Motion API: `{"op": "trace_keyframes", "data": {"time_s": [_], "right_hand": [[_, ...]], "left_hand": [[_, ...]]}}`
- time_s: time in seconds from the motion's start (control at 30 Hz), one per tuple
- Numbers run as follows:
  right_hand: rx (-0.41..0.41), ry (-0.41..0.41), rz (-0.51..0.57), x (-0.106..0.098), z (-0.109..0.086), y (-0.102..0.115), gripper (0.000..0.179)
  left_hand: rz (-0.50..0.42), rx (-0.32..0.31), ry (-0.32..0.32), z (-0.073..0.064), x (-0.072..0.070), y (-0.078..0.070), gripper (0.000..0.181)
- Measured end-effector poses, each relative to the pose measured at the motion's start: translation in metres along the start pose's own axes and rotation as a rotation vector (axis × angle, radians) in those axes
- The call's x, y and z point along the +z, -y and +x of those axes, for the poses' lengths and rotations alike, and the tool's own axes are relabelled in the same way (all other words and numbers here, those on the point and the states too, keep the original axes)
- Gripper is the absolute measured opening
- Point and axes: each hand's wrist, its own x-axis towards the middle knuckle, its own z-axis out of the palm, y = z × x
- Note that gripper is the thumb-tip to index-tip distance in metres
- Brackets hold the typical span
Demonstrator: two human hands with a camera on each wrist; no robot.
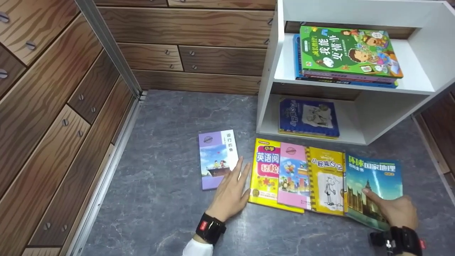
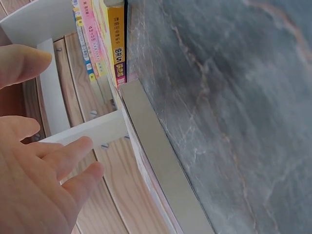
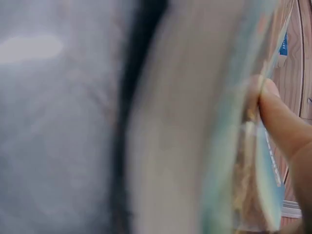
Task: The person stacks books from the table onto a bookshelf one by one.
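My left hand point(image 1: 229, 193) has its fingers extended over the lower right corner of a purple and white book point(image 1: 213, 153) on the floor. In the left wrist view, its thumb and fingers are spread and hold nothing. At the right, my right hand point(image 1: 401, 210) grips a teal geography book point(image 1: 380, 181) by its lower right edge, thumb on the cover. The other fingers are mostly hidden. Left of that book lie a yellow comic diary point(image 1: 327, 183), a pink book point(image 1: 292, 179) and a yellow-red English book point(image 1: 263, 181), edges overlapping.
A white two-level shelf point(image 1: 268, 81) stands behind the row. A green book point(image 1: 355, 53) tops a stack on its upper level, and a blue book point(image 1: 308, 117) tops another on the bottom level. Wood-patterned walls point(image 1: 185, 26) border the grey marbled floor point(image 1: 160, 160).
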Motion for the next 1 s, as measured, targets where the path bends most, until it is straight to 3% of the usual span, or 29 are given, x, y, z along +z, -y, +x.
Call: {"op": "trace_keyframes", "data": {"time_s": [0.13,0.47,0.63,0.8,1.0], "right_hand": [[-0.021,-0.031,0.061,-0.001,-0.003,-0.002,0.134],[-0.157,-0.182,0.372,-0.011,-0.02,0.022,0.089],[-0.256,-0.289,0.421,-0.004,-0.04,0.046,0.073],[-0.44,-0.383,0.467,0.007,-0.063,0.072,0.059],[-0.692,-0.375,0.497,0.028,-0.086,0.1,0.046]], "left_hand": [[-0.015,-0.007,0.003,-0.001,-0.001,0.001,0.086],[-0.031,-0.006,-0.005,-0.001,-0.002,0.002,0.084],[-0.018,-0.009,-0.004,-0.001,-0.004,0.002,0.081],[0.007,-0.007,-0.009,-0.001,-0.008,0.0,0.081],[0.015,-0.007,-0.017,0.002,-0.014,-0.003,0.082]]}}
